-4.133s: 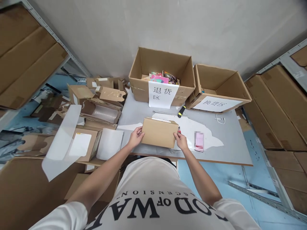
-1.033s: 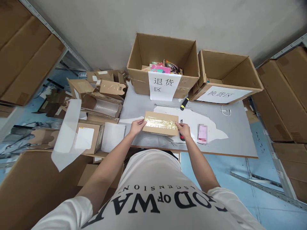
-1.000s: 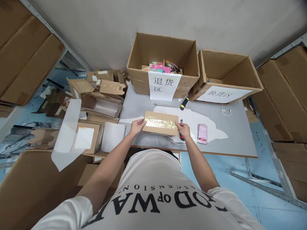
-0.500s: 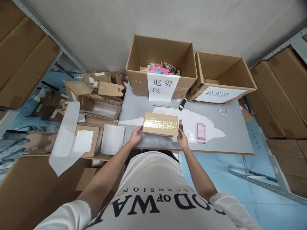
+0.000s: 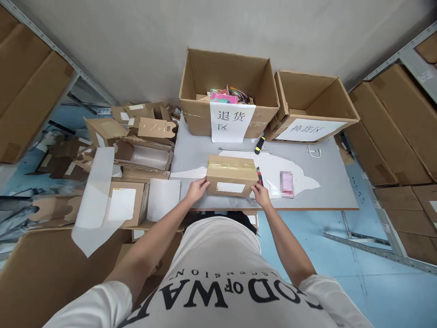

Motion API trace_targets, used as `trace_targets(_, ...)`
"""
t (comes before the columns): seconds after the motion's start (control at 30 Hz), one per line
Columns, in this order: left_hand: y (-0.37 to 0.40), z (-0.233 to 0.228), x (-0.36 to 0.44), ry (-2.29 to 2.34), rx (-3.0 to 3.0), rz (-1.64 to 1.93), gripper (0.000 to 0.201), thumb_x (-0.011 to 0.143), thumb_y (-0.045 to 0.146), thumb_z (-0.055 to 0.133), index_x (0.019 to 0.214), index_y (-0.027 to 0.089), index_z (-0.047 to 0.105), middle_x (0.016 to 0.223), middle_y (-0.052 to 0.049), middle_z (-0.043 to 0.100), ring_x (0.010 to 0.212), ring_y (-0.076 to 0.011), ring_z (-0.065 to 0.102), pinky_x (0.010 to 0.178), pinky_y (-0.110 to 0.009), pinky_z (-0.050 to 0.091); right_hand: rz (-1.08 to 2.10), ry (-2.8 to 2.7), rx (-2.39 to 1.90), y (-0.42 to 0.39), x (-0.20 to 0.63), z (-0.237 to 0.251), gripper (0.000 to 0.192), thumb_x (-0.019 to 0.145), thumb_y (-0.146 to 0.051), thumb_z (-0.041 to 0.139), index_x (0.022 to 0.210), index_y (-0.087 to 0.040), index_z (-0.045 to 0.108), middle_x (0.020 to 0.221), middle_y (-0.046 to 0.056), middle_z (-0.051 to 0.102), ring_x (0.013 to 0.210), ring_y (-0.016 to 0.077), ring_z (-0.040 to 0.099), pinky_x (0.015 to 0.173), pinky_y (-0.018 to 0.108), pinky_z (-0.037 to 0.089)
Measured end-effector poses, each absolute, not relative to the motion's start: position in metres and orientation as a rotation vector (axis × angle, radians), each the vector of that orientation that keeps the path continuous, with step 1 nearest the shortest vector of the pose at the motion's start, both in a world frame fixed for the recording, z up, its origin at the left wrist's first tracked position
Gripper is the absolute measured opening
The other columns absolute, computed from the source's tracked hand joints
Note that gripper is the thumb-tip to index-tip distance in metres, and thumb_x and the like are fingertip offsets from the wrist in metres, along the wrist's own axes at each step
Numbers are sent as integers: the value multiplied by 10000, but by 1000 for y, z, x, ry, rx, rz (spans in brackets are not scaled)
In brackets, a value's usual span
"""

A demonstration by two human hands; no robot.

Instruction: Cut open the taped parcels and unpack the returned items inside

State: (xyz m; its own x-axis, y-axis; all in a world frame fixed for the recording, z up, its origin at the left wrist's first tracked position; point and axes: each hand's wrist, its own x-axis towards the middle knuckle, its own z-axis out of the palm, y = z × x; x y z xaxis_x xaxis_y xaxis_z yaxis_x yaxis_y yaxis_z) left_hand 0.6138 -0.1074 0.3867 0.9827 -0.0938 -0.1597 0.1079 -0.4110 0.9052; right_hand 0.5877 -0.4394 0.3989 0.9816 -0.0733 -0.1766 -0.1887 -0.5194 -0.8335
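Both hands [image 5: 197, 190] gripping small taped carton [image 5: 231, 175]

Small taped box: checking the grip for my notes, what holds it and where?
Left hand and right hand grip the small taped box at its opposite short ends.

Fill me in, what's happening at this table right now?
A person stands at the grey table and grips a small brown cardboard parcel at both ends, left hand and right hand. Clear tape runs along its top, and a white label faces the person. A red-handled utility knife lies just right of it. Two open cardboard boxes with paper signs stand behind.
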Motion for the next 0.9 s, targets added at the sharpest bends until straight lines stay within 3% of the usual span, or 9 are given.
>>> trace_targets(0.1, -103, 403, 621, -13, 2132, -211, 423, 841, 457, 535, 1139, 199, 689, 1058, -33, 721, 956, -278, 671, 860, -346, 498, 111, 188, -2219, -442, 594, 414, 436, 847, -453, 479, 1073, -149, 693, 926, 84, 739, 839, 242, 645, 753, 324, 488)
trace_targets(0.2, -105, 408, 627, 0, 2152, -196, 399, 849, 451, 528, 1115, 210, 700, 1078, -35, 710, 985, -272, 667, 861, -335, 498, 90, 218, -2314, -445, 603, 423, 463, 850, -487, 478, 1083, -164, 714, 871, 76, 744, 776, 238, 642, 719, 312, 475)
trace_targets(0.47, -120, 373, 638, 180, 1745, -222, 544, 733, 416, 690, 1195, 132, 639, 1212, -120, 644, 1121, -278, 617, 989, -407, 479, 136, 328, -2380, -449, 628, 417, 467, 828, -559, 485, 859, -185, 763, 741, 44, 721, 720, 200, 620, 668, 270, 441)
trace_targets(0.67, -123, 367, 637, 281, 1525, -280, 694, 650, 376, 785, 1258, 115, 575, 1330, -165, 545, 1257, -309, 499, 1077, -454, 399, 161, 367, -2429, -450, 647, 408, 495, 813, -599, 469, 644, -195, 700, 618, 36, 659, 614, 179, 563, 598, 265, 396)
trace_targets(0.9, -124, 369, 628, 289, 1440, -282, 839, 606, 501, 793, 1299, 110, 527, 1395, -192, 471, 1321, -325, 416, 1105, -472, 351, 76, 375, -2369, -452, 652, 395, 533, 763, -678, 483, 567, -211, 650, 565, 25, 630, 558, 169, 542, 562, 264, 403)
